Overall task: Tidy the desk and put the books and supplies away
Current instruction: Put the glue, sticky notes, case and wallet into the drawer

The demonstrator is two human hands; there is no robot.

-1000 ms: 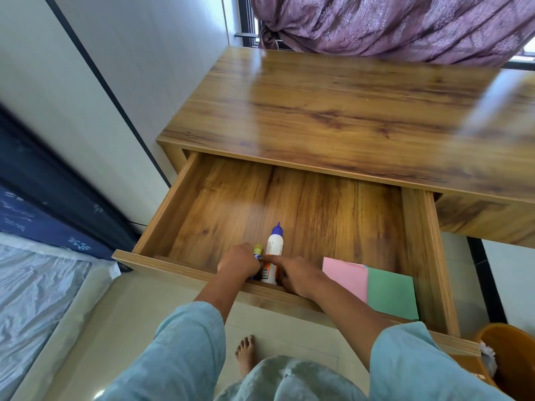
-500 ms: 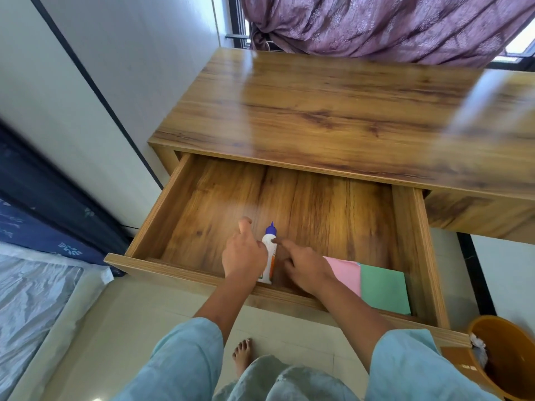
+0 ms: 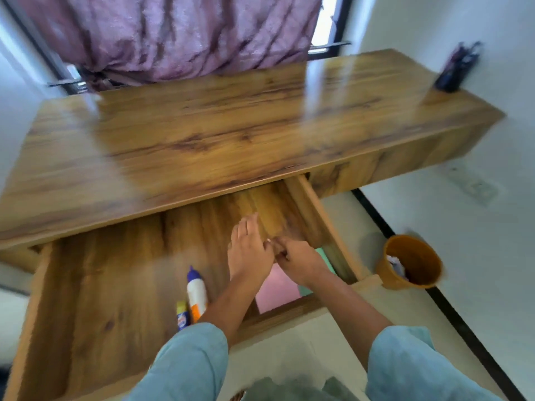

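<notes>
Nearest, at six o'clock in the open drawer [image 3: 101,270], glue [image 3: 197,293] and a small tube [image 3: 183,312] lie stowed, their labels too blurred to read. Beyond, the left hand [image 3: 249,253] lies flat-fingered. The right hand [image 3: 298,260] curls over pink paper [image 3: 275,287]; I cannot tell its grip. The desk [image 3: 202,140] looks nearly tidy, with only a pen pot [image 3: 456,70] at two o'clock.

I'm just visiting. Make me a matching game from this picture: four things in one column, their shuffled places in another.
Things:
1. glue bottle
2. pink paper
3. orange bin
4. dark pen holder

Places:
A. on the floor, right of the desk
B. desktop, far right corner
C. drawer, near the middle of its front
D. drawer, right end

Pairs: 1-C, 2-D, 3-A, 4-B.
</notes>
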